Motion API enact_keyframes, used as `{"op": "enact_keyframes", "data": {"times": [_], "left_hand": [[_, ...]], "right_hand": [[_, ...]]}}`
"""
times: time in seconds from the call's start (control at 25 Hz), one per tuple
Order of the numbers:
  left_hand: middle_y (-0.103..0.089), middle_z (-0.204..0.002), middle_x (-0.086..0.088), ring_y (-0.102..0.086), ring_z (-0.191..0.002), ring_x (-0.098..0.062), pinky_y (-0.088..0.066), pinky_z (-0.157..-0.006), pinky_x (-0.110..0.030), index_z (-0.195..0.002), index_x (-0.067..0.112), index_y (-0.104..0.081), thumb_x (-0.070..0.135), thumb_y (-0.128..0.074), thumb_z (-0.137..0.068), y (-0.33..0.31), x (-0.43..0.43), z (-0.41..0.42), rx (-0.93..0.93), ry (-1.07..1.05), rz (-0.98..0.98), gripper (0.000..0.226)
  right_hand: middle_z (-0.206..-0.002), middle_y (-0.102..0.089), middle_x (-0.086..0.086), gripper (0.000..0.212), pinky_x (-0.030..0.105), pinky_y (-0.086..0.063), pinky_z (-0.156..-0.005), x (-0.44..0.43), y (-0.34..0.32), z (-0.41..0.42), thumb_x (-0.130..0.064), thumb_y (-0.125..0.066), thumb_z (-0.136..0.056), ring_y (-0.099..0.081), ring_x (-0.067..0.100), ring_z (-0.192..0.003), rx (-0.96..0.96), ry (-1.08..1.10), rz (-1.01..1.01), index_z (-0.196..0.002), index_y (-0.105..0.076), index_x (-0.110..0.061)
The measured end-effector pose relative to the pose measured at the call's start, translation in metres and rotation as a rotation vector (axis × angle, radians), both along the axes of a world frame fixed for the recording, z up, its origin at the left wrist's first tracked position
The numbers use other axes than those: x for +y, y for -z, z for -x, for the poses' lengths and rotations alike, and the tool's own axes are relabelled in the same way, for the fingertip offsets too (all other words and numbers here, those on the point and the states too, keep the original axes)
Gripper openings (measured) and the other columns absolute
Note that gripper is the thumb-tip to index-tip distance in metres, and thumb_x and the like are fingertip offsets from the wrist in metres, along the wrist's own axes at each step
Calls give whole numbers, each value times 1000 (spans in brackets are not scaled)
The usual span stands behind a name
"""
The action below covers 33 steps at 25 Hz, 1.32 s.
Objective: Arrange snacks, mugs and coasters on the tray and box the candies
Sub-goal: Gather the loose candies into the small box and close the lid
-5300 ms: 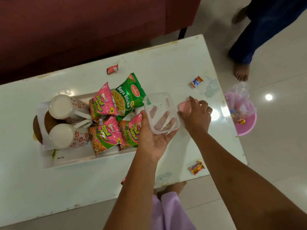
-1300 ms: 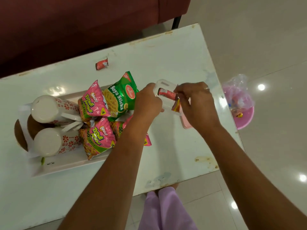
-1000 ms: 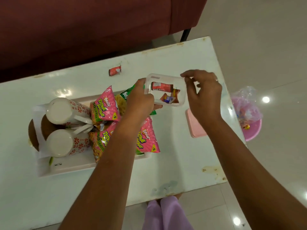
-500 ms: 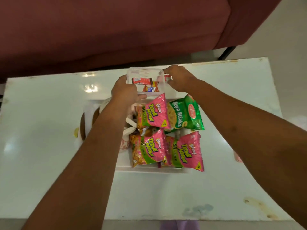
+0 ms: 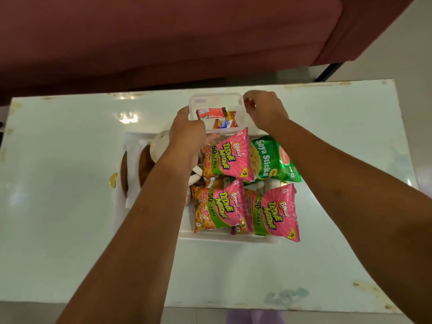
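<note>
On the left end of the white tray [image 5: 149, 136], two brown round coasters [image 5: 143, 166] stand on edge beside one visible white mug [image 5: 159, 146], mostly hidden under the left forearm. Left hand [image 5: 187, 136]: fingers clamped on the near-left corner of one clear plastic candy box [image 5: 216, 99]. The box is lidless, rectangular with rounded corners, at the tray's far edge; whether it rests on the tray rim or the desk cannot be told. Inside lie at least three wrapped candies [image 5: 210, 112] in red, orange and blue. Right hand [image 5: 264, 108]: fingers pinched on the box's right rim. Four glossy, crinkled snack packets lie on the tray, overlapping: three pink packets [image 5: 228, 160] and one green Soya Sticks packet [image 5: 273, 160], the rightmost overhanging the tray edge. One small gold piece [image 5: 113, 180] lies just left of the tray. The desk [image 5: 70, 230] is white, shiny, rectangular, with chipped, stained edges. A maroon sofa [image 5: 163, 31] stands behind it, over a pale tiled floor [image 5: 409, 54].
</note>
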<state>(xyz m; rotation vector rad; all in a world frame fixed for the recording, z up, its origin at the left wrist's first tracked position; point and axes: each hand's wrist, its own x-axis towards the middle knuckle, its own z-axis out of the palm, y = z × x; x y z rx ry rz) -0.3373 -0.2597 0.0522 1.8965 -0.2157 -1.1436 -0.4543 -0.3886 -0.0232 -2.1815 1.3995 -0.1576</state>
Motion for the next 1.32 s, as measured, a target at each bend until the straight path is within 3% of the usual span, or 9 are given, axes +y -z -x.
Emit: {"op": "enact_keyframes", "data": {"times": [0.2,0.48,0.56,0.72,0.8,0.88,1.0,1.2,1.32], "left_hand": [[-59,-126,-10,-61,-112,-28,-55,-89,-43,-131,18,-47,-6,-51,-87,-10,-3,15,8,13,60,51],[-59,-118,-8,-65,-100,-25,-60,-76,-34,-117,27,-49,2,-47,-91,-21,1,92,47,180,126,37],[-59,-117,-9,-68,-94,-23,-60,-66,-27,-112,26,-46,2,-50,-91,-17,4,115,56,216,99,33],[-60,-108,-7,-69,-80,-19,-61,-60,-28,-105,23,-48,0,-50,-91,-4,14,170,72,332,74,27],[-59,-96,-2,-65,-77,-15,-61,-63,-34,-107,20,-49,-3,-49,-89,7,22,197,51,368,31,29],[-62,-99,-5,-65,-88,-24,-59,-77,-46,-118,14,-50,-4,-47,-88,20,36,220,36,385,-25,35],[-62,-117,-14,-61,-107,-31,-55,-86,-48,-126,12,-50,-7,-48,-87,37,64,255,-82,472,-122,44],[-63,-118,-12,-59,-109,-28,-55,-87,-44,-120,12,-57,-8,-47,-85,52,94,266,-254,495,-167,42],[-63,-121,-11,-59,-112,-26,-53,-91,-36,-123,11,-58,-8,-43,-88,50,96,275,-353,597,-169,43]], "right_hand": [[-87,-68,-8,26,11,-47,-67,37,-74,38,-13,-65,-82,-63,5,-73,-707,321,86,-106,-53,-17],[-96,-67,-11,26,4,-32,-73,87,-97,98,-25,-66,-85,-54,9,-102,-325,169,93,-109,-57,-26],[-90,-62,-17,28,16,-42,-77,95,-93,128,-28,-62,-87,-57,12,-101,-394,266,105,-115,-54,-27],[-86,-61,-17,21,5,-44,-64,111,-65,208,-23,-55,-88,-60,-7,-82,-609,699,188,-108,-55,-23],[-97,-64,-4,29,18,-47,-78,121,-40,248,-17,-58,-88,-61,5,-92,-438,810,78,-117,-54,-15],[-123,-56,12,49,37,-40,-96,136,-13,272,-17,-64,-85,-53,29,-115,-7,677,-99,-130,-45,-12],[-142,-38,14,79,51,-43,-96,157,8,285,-19,-73,-74,-39,41,-125,381,448,-198,-140,-30,-15],[-142,-42,10,57,48,-49,-86,154,15,296,-23,-59,-86,-45,39,-121,412,390,-60,-138,-37,-18],[-141,-47,9,50,50,-47,-88,152,13,309,-4,-49,-89,-45,39,-121,374,440,-10,-136,-45,-22]]}}
